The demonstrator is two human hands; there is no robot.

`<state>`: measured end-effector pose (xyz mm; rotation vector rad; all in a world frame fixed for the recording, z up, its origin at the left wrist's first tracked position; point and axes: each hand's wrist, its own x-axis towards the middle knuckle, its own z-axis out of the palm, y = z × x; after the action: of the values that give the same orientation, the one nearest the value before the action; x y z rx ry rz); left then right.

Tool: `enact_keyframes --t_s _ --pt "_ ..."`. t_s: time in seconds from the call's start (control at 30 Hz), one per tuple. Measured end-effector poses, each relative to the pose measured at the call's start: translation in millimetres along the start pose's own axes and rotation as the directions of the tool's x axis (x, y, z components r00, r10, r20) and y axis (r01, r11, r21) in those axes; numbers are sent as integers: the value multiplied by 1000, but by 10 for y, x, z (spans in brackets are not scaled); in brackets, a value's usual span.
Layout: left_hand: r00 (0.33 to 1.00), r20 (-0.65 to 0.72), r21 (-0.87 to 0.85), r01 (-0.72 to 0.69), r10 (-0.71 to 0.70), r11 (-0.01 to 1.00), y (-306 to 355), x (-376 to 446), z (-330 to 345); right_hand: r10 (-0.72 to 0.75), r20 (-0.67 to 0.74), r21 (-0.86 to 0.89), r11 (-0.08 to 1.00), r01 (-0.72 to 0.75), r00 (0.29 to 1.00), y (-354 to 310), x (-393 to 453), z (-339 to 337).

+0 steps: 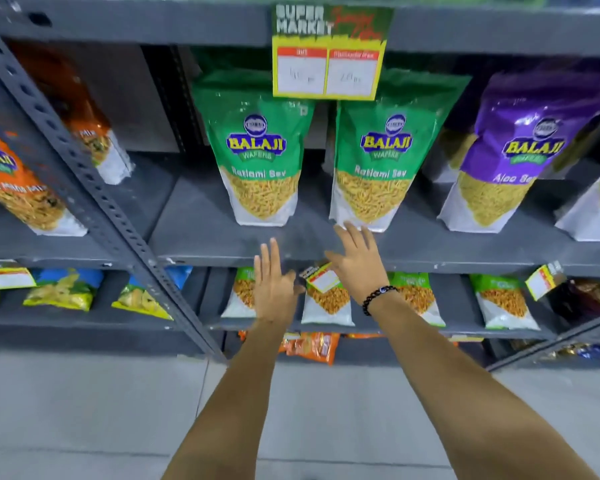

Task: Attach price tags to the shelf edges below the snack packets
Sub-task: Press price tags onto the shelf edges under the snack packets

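Observation:
Two green Ratlami Sev packets (262,157) (378,161) stand upright on a grey metal shelf (201,216). A small yellow and red price tag (321,277) hangs tilted on that shelf's front edge (465,263), between my two hands. My left hand (274,285) is flat and open just left of the tag, fingers pointing up. My right hand (355,261), with a black bead bracelet at the wrist, is spread open over the edge right of the tag, its fingertips near the right packet's base. Neither hand holds anything.
A large yellow and green price card (329,51) hangs from the upper shelf edge. Purple packets (506,154) stand to the right, orange ones (21,181) to the left. Other tags (542,280) (7,277) hang on shelf edges. A slotted upright post (94,188) slants at left. Smaller packets fill the lower shelves.

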<state>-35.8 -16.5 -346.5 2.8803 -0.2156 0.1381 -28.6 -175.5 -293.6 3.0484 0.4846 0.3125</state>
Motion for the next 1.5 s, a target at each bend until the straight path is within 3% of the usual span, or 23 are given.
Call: enact_keyframes --t_s 0.2,0.4,0.53,0.77,1.27,1.5 --pt "998 -23 -79 49 -51 996 65 128 185 19 -51 42 999 -17 999 -1 124 127" --pt "989 -138 -248 20 -56 969 -58 97 177 134 8 259 957 -131 991 63 14 375" --pt "997 -80 -178 -32 18 983 -195 130 79 241 3 398 890 -222 970 15 -92 526" --pt "998 -34 -33 42 -43 999 -169 311 -85 376 -1 403 848 -344 927 -25 68 567" --pt "994 -16 -68 106 -107 992 -96 418 -230 491 6 510 748 -425 871 -76 117 522" --pt "992 -14 21 127 -126 992 29 505 -150 517 -4 412 781 -470 856 -160 202 527"
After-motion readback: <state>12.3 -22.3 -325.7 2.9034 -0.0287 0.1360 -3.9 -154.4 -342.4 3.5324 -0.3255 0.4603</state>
